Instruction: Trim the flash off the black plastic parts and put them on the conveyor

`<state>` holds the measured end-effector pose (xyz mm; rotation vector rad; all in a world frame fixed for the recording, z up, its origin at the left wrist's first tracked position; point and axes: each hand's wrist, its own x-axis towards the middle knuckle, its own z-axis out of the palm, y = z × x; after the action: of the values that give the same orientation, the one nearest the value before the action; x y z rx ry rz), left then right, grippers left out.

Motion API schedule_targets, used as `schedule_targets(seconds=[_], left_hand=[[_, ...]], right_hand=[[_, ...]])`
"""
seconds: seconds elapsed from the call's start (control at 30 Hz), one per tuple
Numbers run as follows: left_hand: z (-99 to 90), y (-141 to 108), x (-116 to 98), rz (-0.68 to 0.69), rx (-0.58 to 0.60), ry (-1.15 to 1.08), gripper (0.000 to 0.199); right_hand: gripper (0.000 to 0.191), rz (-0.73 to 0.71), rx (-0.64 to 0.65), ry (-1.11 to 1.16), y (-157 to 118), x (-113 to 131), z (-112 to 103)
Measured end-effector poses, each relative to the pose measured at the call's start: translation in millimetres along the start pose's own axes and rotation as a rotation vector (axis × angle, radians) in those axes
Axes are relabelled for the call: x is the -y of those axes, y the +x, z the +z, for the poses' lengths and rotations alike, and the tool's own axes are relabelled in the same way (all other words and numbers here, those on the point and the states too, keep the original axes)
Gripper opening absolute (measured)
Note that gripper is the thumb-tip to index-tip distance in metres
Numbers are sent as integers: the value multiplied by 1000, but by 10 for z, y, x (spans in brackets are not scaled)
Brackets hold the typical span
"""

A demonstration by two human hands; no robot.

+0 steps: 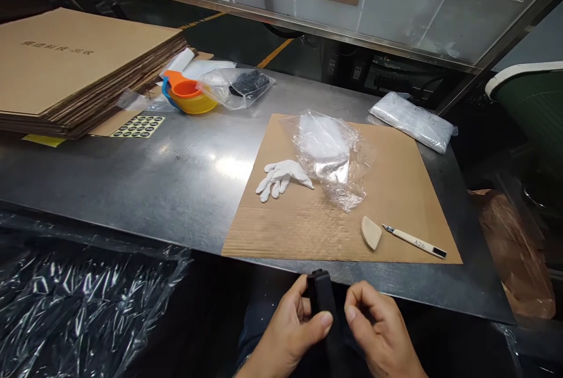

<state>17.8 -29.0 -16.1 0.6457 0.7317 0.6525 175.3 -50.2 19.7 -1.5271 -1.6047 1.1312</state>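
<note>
With the black part (324, 313) taken as the clock's centre, a white glove (285, 177) is seen at 11 o'clock, on a cardboard sheet (272, 237). At 8, the part is gripped by the left hand (292, 325), just before the table's near edge. A tan wedge (371, 233) is laid at 1. At 4, the right hand (380, 328) is curled, seemingly apart; whether anything is pinched cannot be told. A knife (416, 241) is placed at 2. Close handwork is presumably under way; steady support and precise fingertips would be called for next.
</note>
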Motion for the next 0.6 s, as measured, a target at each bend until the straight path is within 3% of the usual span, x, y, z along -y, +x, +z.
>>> schedule_targets(seconds=[0.2, 0.27, 0.47, 0.6], left_hand=[[-26, 34, 84, 78, -254, 14, 48], [-7, 22, 80, 89, -294, -10, 44], [12, -85, -31, 191, -351, 41, 27], [-19, -179, -70, 162, -292, 155, 26]], right_hand=[[42, -225, -21, -219, -52, -27, 11], [31, -200, -6, -253, -84, -73, -28], [32, -182, 77, -288, -91, -135, -323], [37, -261, 126, -296, -69, -50, -485]])
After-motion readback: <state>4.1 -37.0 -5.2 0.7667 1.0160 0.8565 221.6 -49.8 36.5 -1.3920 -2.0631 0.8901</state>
